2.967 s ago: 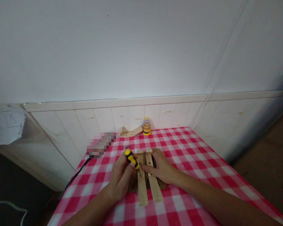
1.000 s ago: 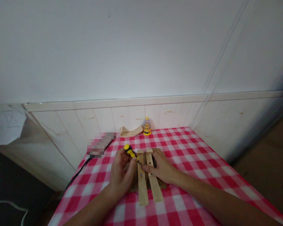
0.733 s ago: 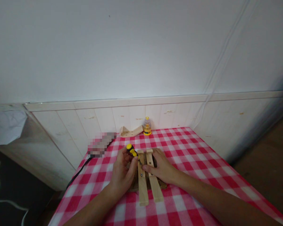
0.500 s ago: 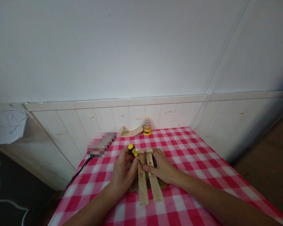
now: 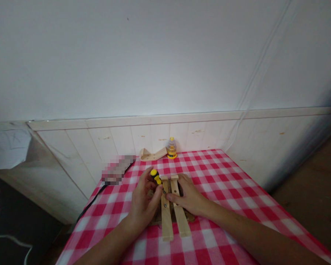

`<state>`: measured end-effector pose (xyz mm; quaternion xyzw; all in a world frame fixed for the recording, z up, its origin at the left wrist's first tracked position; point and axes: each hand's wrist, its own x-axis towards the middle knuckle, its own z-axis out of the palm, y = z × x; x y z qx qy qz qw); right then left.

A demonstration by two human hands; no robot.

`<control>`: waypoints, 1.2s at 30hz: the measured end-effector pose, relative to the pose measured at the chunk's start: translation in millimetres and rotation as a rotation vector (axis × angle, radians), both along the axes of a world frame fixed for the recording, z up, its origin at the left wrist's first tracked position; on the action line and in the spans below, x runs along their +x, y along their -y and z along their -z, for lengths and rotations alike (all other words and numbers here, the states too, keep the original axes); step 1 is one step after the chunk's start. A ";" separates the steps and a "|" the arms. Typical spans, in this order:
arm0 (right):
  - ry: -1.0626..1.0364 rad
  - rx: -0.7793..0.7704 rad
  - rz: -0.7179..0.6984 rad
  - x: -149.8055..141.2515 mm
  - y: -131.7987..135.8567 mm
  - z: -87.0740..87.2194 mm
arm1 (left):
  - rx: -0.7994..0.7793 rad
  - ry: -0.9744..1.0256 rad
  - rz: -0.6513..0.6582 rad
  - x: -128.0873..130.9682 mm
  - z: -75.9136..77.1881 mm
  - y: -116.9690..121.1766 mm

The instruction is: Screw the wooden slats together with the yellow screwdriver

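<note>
My left hand (image 5: 143, 197) holds a stubby yellow-and-black screwdriver (image 5: 156, 176) between thumb and fingers, its index finger raised beside the handle. The tool is tilted, and its tip meets the upper part of the left wooden strip (image 5: 167, 224), around the upper screw there. Lower on that strip, a screw head (image 5: 165, 205) shows. My right hand (image 5: 189, 195) grips the right wooden strip (image 5: 182, 221), its thumb reaching across toward the left strip. Both strips lie over a brown, rough-looking base (image 5: 156, 218), mostly hidden by hands and wood.
Against the wall at the table's back are a bent wooden piece (image 5: 153, 155) with holes and a clear-and-yellow tiered bit holder (image 5: 171, 148). A pixelated object (image 5: 118, 170) with a black cord (image 5: 92, 202) lies at the left edge. A red-and-white checked cloth (image 5: 223, 176) covers the table.
The screwdriver has shifted from the lower screw to the upper part of the left strip. Its handle has since swung slightly right, and my left index finger has lifted. My right hand stays put.
</note>
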<state>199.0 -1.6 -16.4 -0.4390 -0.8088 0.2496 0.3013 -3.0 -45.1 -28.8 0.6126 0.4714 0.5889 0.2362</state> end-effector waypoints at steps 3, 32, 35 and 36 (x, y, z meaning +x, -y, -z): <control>-0.009 -0.010 -0.004 0.0 0.5 -0.3 | 0.082 -0.029 -0.011 0.2 3.7 0.2; -0.013 0.012 0.016 0.2 1.1 0.8 | 0.285 0.047 -0.071 -1.5 8.1 0.8; -0.014 0.012 0.021 -0.5 2.1 -0.5 | 0.251 0.065 0.010 -4.3 11.1 4.3; -0.014 0.013 0.022 -0.7 2.3 -0.8 | 0.247 0.046 0.026 -5.9 12.7 5.1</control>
